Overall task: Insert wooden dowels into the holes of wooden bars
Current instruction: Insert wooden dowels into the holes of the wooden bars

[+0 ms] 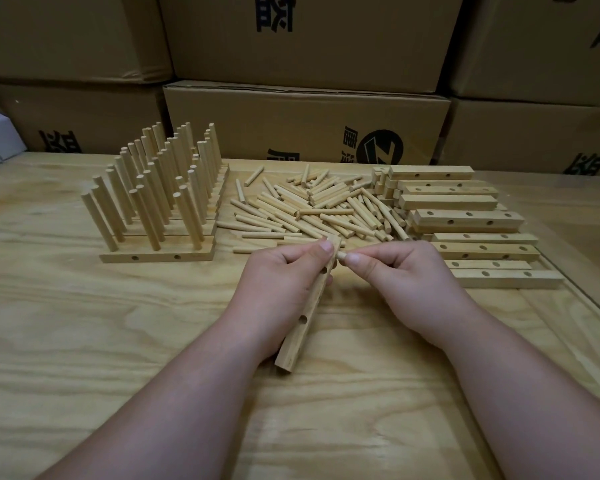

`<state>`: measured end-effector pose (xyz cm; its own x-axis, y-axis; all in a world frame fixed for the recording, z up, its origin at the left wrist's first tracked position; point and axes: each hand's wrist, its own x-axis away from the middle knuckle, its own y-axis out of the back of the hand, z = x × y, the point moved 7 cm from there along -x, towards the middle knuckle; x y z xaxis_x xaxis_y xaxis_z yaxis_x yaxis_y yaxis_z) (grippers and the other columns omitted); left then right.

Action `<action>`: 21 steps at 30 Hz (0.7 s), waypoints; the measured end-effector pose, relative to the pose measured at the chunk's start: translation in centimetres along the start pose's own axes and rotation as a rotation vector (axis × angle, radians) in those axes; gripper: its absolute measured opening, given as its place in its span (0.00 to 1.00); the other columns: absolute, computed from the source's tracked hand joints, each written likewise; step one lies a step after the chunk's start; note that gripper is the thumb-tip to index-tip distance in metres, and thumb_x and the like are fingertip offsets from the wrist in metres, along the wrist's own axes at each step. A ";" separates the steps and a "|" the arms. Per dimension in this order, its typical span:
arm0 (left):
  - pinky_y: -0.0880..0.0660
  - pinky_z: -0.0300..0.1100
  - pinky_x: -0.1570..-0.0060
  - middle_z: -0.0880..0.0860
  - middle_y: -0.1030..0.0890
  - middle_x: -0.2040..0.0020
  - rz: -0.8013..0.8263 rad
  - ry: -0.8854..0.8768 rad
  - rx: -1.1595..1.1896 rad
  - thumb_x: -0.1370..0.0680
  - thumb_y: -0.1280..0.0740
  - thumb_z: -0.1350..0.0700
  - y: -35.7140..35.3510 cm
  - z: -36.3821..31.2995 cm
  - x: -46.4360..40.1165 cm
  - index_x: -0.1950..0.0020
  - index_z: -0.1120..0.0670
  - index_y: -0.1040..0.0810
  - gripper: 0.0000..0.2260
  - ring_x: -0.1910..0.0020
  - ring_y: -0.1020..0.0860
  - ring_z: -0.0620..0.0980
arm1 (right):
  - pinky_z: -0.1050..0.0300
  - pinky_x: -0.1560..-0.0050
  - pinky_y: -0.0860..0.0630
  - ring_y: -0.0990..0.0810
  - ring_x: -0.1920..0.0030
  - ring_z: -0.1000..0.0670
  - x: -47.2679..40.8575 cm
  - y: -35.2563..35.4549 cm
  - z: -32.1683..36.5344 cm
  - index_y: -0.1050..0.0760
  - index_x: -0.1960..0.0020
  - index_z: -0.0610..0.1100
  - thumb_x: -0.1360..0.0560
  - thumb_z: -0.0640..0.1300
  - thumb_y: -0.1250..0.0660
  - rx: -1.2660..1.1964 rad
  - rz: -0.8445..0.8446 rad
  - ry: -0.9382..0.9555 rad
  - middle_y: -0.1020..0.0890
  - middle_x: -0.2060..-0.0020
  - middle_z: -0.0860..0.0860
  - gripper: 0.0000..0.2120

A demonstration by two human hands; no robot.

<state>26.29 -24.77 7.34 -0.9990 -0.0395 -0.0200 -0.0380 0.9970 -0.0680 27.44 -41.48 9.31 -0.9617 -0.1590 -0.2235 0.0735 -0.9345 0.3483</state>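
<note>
1. Dowel pinched by the right hand, thumb and fingertips curled around it, only its tip showing, right at the top end of the bar.
2. Left hand grips that bar, fingers wrapped around it, thumb on top; it slants toward the person, lower end near the table, holes showing along its side.
3. Loose dowels lie heaped at the centre, just beyond the hands.
4. Finished bars, dowels standing upright, sit in rows on the left.
5. Stack of drilled bars waits on the right.
6. Cardboard boxes line the back.
</note>
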 end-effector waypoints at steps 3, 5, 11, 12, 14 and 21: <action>0.24 0.29 0.63 0.40 0.13 0.50 0.015 -0.010 -0.009 0.22 0.27 0.47 -0.1 -0.1 0.0 0.49 0.49 0.12 0.08 0.56 0.16 0.38 | 0.69 0.57 0.27 0.18 0.59 0.66 -0.2 0.2 -0.5 0.13 0.53 0.54 0.25 0.49 0.27 -0.028 -0.008 -0.028 0.15 0.64 0.63 0.04; 0.24 0.29 0.62 0.41 0.13 0.53 0.053 -0.021 -0.022 0.21 0.29 0.47 -0.6 -0.2 0.1 0.45 0.43 0.14 0.07 0.58 0.16 0.38 | 0.72 0.67 0.31 0.23 0.70 0.64 -0.3 0.3 -0.6 0.14 0.53 0.51 0.24 0.47 0.28 -0.072 -0.039 -0.032 0.20 0.73 0.62 0.03; 0.24 0.31 0.65 0.47 0.16 0.63 0.017 0.004 0.038 0.18 0.33 0.50 -0.8 -0.1 -0.2 0.45 0.35 0.19 0.08 0.65 0.20 0.40 | 0.61 0.79 0.38 0.31 0.74 0.50 -1.1 0.7 0.2 0.28 0.45 0.46 0.24 0.53 0.39 -0.569 -0.085 -0.121 0.19 0.66 0.43 0.13; 0.24 0.31 0.66 0.48 0.15 0.62 -0.014 0.012 0.046 0.18 0.33 0.49 -0.5 0.0 -0.3 0.47 0.35 0.20 0.07 0.66 0.19 0.40 | 0.61 0.78 0.38 0.29 0.73 0.49 -1.1 0.6 0.4 0.30 0.43 0.45 0.23 0.58 0.42 -0.666 -0.069 -0.114 0.18 0.63 0.41 0.18; 0.24 0.35 0.66 0.48 0.14 0.61 -0.075 0.038 0.088 0.18 0.35 0.48 0.2 0.2 -0.5 0.46 0.38 0.20 0.05 0.66 0.19 0.41 | 0.58 0.75 0.33 0.25 0.69 0.47 -1.1 0.5 0.3 0.30 0.39 0.44 0.22 0.66 0.49 -0.752 -0.073 -0.096 0.16 0.58 0.39 0.27; 0.27 0.39 0.74 0.52 0.18 0.66 -0.230 0.143 0.483 0.16 0.38 0.50 1.5 1.3 -1.2 0.45 0.57 0.19 0.13 0.72 0.24 0.46 | 0.54 0.28 0.41 0.40 0.26 0.60 -1.0 -2.6 -0.8 0.38 0.24 0.61 0.20 0.58 0.41 0.591 0.073 0.078 0.35 0.26 0.64 0.24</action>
<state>27.47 -23.33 6.00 -0.9605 -0.2096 0.1833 -0.2749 0.8180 -0.5053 28.45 -39.11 7.93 -0.9359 -0.2593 -0.2382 -0.0426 -0.5881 0.8076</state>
